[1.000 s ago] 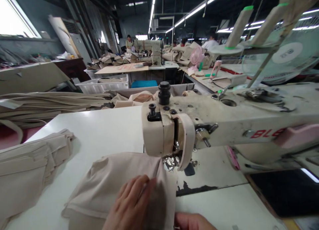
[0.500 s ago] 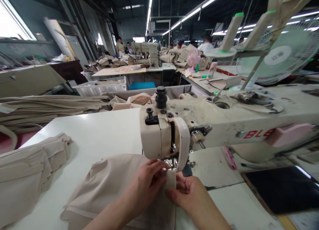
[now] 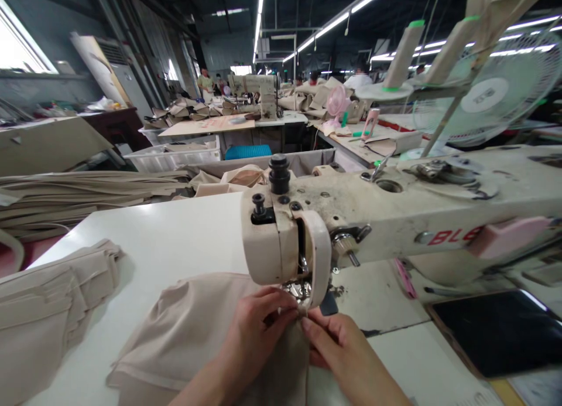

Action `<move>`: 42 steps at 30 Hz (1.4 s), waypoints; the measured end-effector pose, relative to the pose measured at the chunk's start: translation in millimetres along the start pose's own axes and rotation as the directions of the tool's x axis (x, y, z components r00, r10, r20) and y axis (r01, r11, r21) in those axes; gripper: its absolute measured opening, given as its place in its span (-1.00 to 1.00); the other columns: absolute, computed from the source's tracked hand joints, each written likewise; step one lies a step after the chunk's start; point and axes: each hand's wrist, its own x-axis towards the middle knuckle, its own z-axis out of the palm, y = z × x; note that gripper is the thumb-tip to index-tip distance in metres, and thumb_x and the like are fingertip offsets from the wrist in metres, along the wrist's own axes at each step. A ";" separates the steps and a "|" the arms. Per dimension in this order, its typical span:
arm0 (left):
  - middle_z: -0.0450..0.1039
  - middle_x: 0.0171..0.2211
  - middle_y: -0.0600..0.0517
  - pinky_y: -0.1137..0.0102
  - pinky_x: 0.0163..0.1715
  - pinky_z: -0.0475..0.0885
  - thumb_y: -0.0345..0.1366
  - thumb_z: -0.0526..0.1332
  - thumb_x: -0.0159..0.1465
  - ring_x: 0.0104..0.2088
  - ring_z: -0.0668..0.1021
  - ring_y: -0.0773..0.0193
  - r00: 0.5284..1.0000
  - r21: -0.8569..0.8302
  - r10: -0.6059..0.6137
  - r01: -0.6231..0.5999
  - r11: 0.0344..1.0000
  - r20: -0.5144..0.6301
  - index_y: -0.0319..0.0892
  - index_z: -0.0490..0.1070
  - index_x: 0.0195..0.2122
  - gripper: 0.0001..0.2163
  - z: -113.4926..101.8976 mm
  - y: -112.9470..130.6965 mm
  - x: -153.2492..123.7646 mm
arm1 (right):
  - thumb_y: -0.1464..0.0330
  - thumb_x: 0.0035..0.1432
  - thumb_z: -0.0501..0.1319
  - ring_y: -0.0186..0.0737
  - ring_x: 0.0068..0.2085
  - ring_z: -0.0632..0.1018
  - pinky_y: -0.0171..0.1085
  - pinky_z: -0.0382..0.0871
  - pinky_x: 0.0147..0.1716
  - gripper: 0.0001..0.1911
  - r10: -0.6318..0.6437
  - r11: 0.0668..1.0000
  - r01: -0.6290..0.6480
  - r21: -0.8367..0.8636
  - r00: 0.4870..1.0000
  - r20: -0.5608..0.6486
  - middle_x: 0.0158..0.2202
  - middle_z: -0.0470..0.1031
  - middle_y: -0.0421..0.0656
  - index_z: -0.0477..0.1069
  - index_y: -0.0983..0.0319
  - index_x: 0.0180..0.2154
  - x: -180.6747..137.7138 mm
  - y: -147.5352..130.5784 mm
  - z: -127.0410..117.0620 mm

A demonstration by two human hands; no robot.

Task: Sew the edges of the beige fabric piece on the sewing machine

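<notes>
A worn cream sewing machine (image 3: 373,218) stands on the white table (image 3: 175,236), its head hanging over a piece of beige fabric (image 3: 188,330). My left hand (image 3: 257,330) lies on the fabric with its fingertips pinching the edge just below the presser foot (image 3: 298,290). From the right, my right hand (image 3: 338,341) pinches the same edge beside the foot. The two hands almost touch at the fingertips.
Folded beige pieces (image 3: 44,312) are stacked at the table's left. A dark tablet (image 3: 496,330) lies at the right. Thread cones (image 3: 401,48) and a fan (image 3: 487,95) stand behind the machine. Bins of fabric, other machines and people fill the background.
My right hand came up from the bottom edge to the presser foot. My left hand slid forward from flat on the fabric to a pinch at the foot.
</notes>
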 end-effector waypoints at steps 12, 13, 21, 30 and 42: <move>0.47 -0.41 0.08 0.50 -0.45 0.38 -0.45 0.17 0.24 -0.45 0.50 0.34 0.999 0.146 0.009 -0.004 0.989 -0.032 -0.16 0.41 -0.37 -0.91 4.9 6.5 -1.6 | 0.19 0.04 0.33 -0.17 -0.43 0.62 -0.22 0.53 -0.31 -0.79 -0.036 0.997 0.036 -0.061 0.999 -0.011 -0.55 0.58 -0.25 0.60 0.20 -0.43 8.6 1.0 -8.7; 0.46 -0.42 0.08 0.51 -0.48 0.36 -0.45 0.18 0.24 -0.48 0.48 0.35 1.000 0.154 -0.001 0.006 0.988 -0.031 -0.16 0.41 -0.37 -0.92 5.5 6.6 -1.5 | 0.21 0.03 0.33 -0.17 -0.43 0.61 -0.22 0.53 -0.31 -0.81 -0.036 0.997 0.035 -0.071 0.999 -0.018 -0.55 0.57 -0.25 0.60 0.19 -0.45 8.8 1.4 -8.9; 0.40 -0.50 0.10 0.52 -0.61 0.27 -0.43 0.19 0.20 -0.59 0.41 0.39 0.993 0.138 -0.105 0.110 0.984 -0.046 -0.19 0.40 -0.42 -0.94 10.7 5.6 -3.7 | 0.26 0.01 0.31 -0.25 -0.50 0.55 -0.31 0.49 -0.44 -0.83 -0.070 0.987 0.057 -0.153 0.994 -0.080 -0.56 0.54 -0.26 0.57 0.24 -0.44 8.8 -2.8 -6.9; 0.49 -0.40 0.02 0.44 -0.34 0.37 -0.32 0.12 0.27 -0.35 0.52 0.24 0.970 0.121 -0.111 0.086 0.989 0.218 -0.19 0.42 -0.36 -0.88 -12.6 11.3 11.0 | 0.23 0.04 0.22 -0.25 -0.41 0.59 -0.37 0.48 -0.43 -0.83 -0.035 0.971 0.010 -0.241 0.995 -0.099 -0.56 0.50 -0.30 0.48 0.19 -0.45 10.7 -7.3 -3.8; 0.31 -0.65 0.10 0.49 -0.54 0.18 -0.49 0.13 0.04 -0.57 0.36 0.34 0.967 0.259 -0.250 0.253 0.932 -0.044 -0.20 0.28 -0.60 -0.88 -3.1 4.4 17.1 | 0.59 0.06 0.09 -0.01 0.07 0.46 -0.04 0.39 0.09 -0.52 -0.537 0.160 0.536 -0.829 0.752 0.383 0.05 0.49 -0.03 0.44 0.26 0.02 -3.2 10.9 -7.2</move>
